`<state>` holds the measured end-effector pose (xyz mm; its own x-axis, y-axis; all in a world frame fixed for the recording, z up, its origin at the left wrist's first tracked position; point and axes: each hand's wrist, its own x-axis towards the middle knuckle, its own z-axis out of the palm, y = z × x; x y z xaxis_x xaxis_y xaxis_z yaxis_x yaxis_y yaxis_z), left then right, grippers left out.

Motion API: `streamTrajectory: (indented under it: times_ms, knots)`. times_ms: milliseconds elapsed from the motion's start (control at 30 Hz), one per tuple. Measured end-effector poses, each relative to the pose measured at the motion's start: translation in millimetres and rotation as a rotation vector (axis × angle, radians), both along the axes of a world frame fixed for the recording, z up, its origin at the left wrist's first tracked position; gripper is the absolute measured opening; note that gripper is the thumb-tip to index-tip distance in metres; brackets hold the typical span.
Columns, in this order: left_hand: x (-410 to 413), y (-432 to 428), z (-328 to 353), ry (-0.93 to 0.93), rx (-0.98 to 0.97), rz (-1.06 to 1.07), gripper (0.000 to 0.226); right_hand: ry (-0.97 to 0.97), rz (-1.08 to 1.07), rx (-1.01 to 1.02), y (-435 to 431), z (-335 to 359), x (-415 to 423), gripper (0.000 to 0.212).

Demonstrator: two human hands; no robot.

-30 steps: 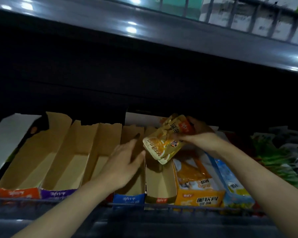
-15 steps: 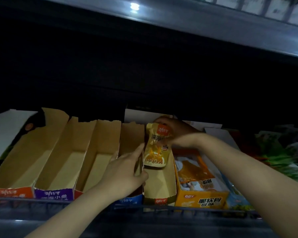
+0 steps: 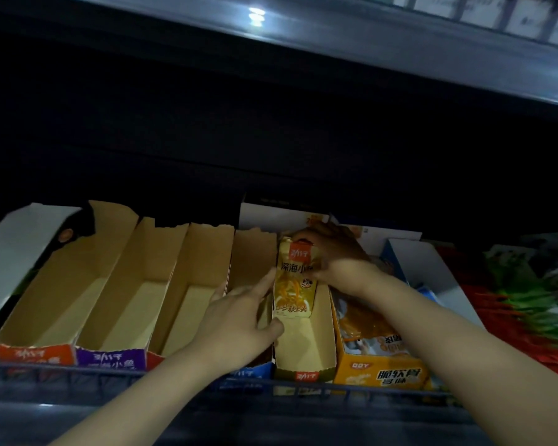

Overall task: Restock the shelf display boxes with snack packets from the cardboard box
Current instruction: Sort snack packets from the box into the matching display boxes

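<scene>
Now the right hand (image 3: 332, 262) is standing the snack packet (image 3: 293, 284) upright toward the back of the narrow display box (image 3: 303, 346), where a second ago it was holding it tilted above the row. Its fingers are curling round the packet's top. The left hand (image 3: 239, 317), fingers fairly straight and holding nothing, is bracing the box's left wall. Restocking is probably only just starting, since the neighbouring boxes (image 3: 132, 317) are sitting empty.

Right hand (image 3: 332, 255) stands yellow packet (image 3: 295, 281) in display box (image 3: 306, 346).
</scene>
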<state>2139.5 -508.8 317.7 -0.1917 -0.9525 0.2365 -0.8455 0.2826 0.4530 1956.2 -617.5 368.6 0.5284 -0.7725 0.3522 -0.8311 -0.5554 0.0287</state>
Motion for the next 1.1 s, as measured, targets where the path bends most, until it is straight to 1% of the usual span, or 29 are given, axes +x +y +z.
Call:
streamTrajectory:
  times_ms: [233,367,500,633,700,767,833,900,967,1033,1100]
  knots:
    - [1,0,-2,-0.003,-0.017,0.002,0.076,-0.082,-0.010,0.030,0,-6,-3,0.060]
    - [4,1,-2,0.021,-0.051,-0.004,0.075,-0.257,0.030,0.092,9,-15,-13,0.059]
    - [4,18,5,0.101,-0.159,-0.008,0.068,-0.301,-0.007,0.181,34,-6,-17,0.049]
    - [7,54,-4,0.147,-0.283,-0.058,0.065,-0.421,0.061,0.090,93,-3,-17,0.047]
    - [9,78,-22,0.138,-0.308,-0.027,0.066,-0.420,0.130,0.059,132,-12,-21,0.050]
    - [13,110,-50,0.078,-0.334,0.020,0.064,-0.380,0.130,0.081,178,-35,-24,0.053]
    - [15,130,-75,0.099,-0.363,0.035,0.063,-0.407,0.124,0.140,204,-56,-29,0.055]
    - [16,160,-108,0.077,-0.298,0.014,0.063,-0.444,0.129,0.215,235,-91,-29,0.057]
    - [20,188,-150,0.030,-0.177,-0.018,0.062,-0.438,0.105,0.355,259,-138,-33,0.057]
    - [23,209,-195,-0.079,-0.009,-0.026,0.066,-0.341,0.081,0.486,279,-189,-36,0.058]
    - [24,220,-231,-0.204,0.189,-0.010,0.078,-0.270,0.036,0.611,289,-238,-41,0.061]
